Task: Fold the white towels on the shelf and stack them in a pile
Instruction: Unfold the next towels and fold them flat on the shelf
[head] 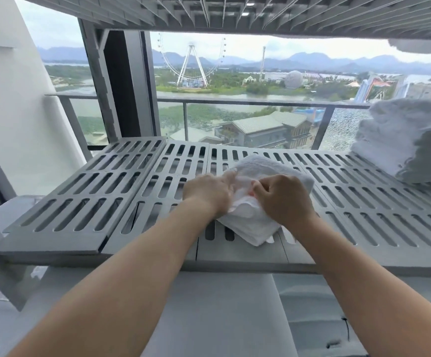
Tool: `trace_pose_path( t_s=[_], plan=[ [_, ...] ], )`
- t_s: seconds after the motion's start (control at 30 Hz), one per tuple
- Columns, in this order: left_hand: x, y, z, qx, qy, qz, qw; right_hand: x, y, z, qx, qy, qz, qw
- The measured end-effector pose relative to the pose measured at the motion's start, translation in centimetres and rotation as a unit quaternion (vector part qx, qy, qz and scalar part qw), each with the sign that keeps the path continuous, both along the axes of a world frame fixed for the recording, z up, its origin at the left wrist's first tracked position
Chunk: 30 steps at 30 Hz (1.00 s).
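Note:
A small white towel [250, 225], partly folded, lies on the grey slotted shelf [85, 202] near its front edge, at the centre. My left hand [206, 194] presses on the towel's left side with fingers gripping a fold. My right hand [281, 199] sits on the towel's right side, fingers curled and pinching the cloth in the middle. A pile of folded white towels [405, 140] stands at the far right of the same shelf, apart from my hands.
Another slotted shelf [209, 14] hangs overhead, with white cloth [420, 46] at its right edge. Behind the shelf is a glass balcony railing [235, 101]. A white wall [11, 112] stands on the left.

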<state>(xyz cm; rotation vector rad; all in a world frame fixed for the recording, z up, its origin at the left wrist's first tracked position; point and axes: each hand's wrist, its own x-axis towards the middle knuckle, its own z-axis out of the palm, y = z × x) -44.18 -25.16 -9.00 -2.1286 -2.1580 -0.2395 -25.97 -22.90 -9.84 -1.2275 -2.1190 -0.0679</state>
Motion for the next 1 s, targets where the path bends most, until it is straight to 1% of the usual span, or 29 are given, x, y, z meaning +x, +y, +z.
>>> trace_pose_path(
  t_s=[0.1,0.2,0.3,0.33,0.4,0.43,0.53,0.57,0.67,0.83,1.0],
  plan=[
    [3.0,-0.2,-0.3,0.020,-0.065,-0.014,0.998,4.0,1.1,-0.2,-0.088,0.015,-0.070,0.994],
    [5.9,-0.4,-0.6,-0.015,-0.143,-0.028,0.989,7.6,1.6,-0.3,-0.169,0.066,-0.124,0.976],
    [8.1,-0.4,-0.6,-0.034,-0.173,-0.034,0.984,9.5,1.3,-0.1,-0.253,0.094,-0.155,0.950],
    [8.7,-0.3,-0.6,-0.036,-0.185,-0.036,0.981,9.9,1.1,-0.2,-0.263,0.102,-0.173,0.944],
    [9.6,0.0,-0.5,-0.046,-0.218,-0.042,0.974,10.5,0.7,-0.1,-0.251,0.112,-0.199,0.941],
    [9.9,0.1,-0.5,-0.051,-0.228,-0.049,0.971,10.9,0.5,-0.1,-0.255,0.128,-0.193,0.939],
    [10.8,0.2,-0.5,-0.058,-0.226,-0.073,0.970,12.1,-0.3,0.1,-0.304,0.258,-0.106,0.911],
    [11.2,0.2,-0.4,-0.057,-0.230,-0.083,0.968,12.5,-0.6,0.2,-0.305,0.279,-0.082,0.907],
    [13.0,0.2,-0.1,-0.047,-0.254,-0.105,0.960,13.1,-1.3,0.6,-0.290,0.250,-0.057,0.922],
    [16.5,0.3,0.7,-0.036,-0.316,-0.087,0.944,15.3,-1.6,0.1,-0.213,0.247,-0.086,0.941],
    [22.8,-0.4,1.6,0.030,-0.347,-0.111,0.931,21.5,-2.2,1.7,-0.136,0.235,-0.097,0.957]
  ],
)
